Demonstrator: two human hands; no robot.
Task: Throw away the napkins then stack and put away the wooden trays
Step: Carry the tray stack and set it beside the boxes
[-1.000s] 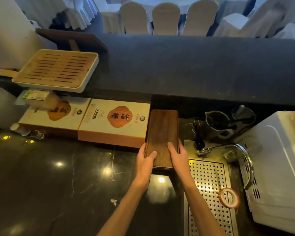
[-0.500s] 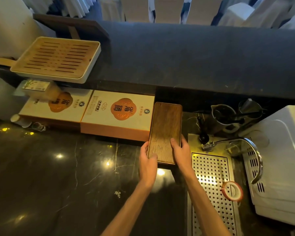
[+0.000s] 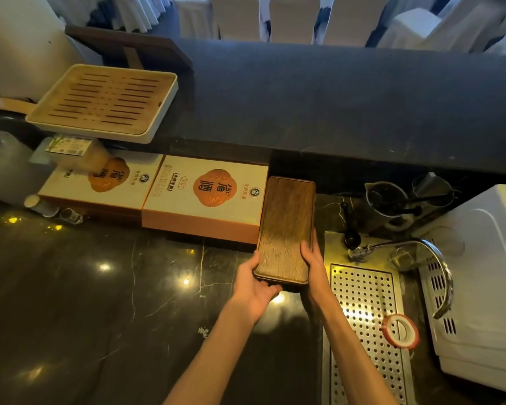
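Note:
A dark wooden tray [image 3: 285, 226], long and narrow, points away from me above the black marble counter [image 3: 100, 302], its far end under the raised bar ledge. My left hand [image 3: 253, 283] grips its near left corner from below and the side. My right hand [image 3: 313, 258] holds its near right edge, fingers on the rim. The tray looks thick at its near end, so it may be a stack; I cannot tell how many. No napkins are visible.
Two orange-and-white gift boxes [image 3: 208, 197] lie just left of the tray. A slatted bamboo tea tray [image 3: 105, 100] sits on the ledge at upper left. A perforated steel drain board [image 3: 365, 325], a tape roll [image 3: 399, 330], a faucet [image 3: 415, 247] and a white appliance [image 3: 485, 287] stand at right.
Both hands have pushed the wooden tray a little farther away, toward the space under the ledge. My left hand has slipped lower on the near corner.

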